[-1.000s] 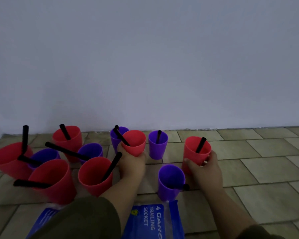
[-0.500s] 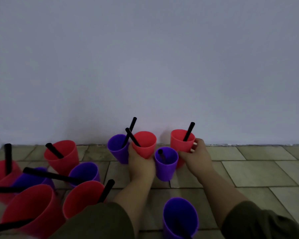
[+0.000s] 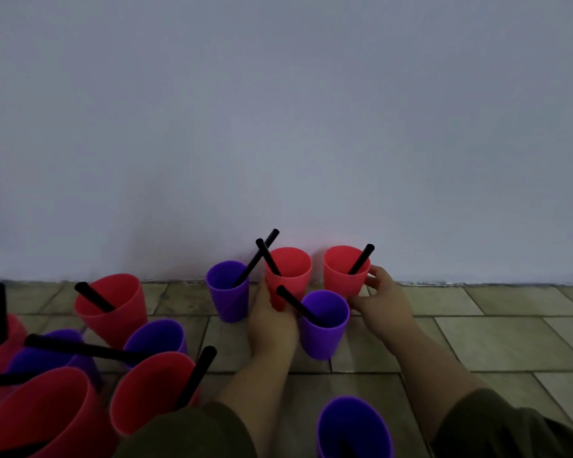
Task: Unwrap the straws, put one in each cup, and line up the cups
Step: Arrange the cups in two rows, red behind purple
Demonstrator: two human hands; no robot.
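Observation:
Red and purple plastic cups with black straws stand on a tiled floor by a pale wall. My left hand (image 3: pixel 272 322) grips a red cup (image 3: pixel 290 269) close to the wall. My right hand (image 3: pixel 382 304) grips another red cup (image 3: pixel 344 271) just to its right, also at the wall. A purple cup (image 3: pixel 228 289) with a straw stands left of them. A second purple cup (image 3: pixel 325 322) with a straw sits between my hands, nearer to me. Each of these cups holds one black straw.
Several more red and purple cups with straws crowd the lower left, among them a red cup (image 3: pixel 113 307) and a near red cup (image 3: pixel 153 388). One purple cup (image 3: pixel 353 428) stands at the bottom edge. Bare tiles (image 3: pixel 493 338) stretch to the right.
Both hands have carried their red cups away from me to the wall, the right one from the open floor to beside the left one. The camera has tilted up and come closer.

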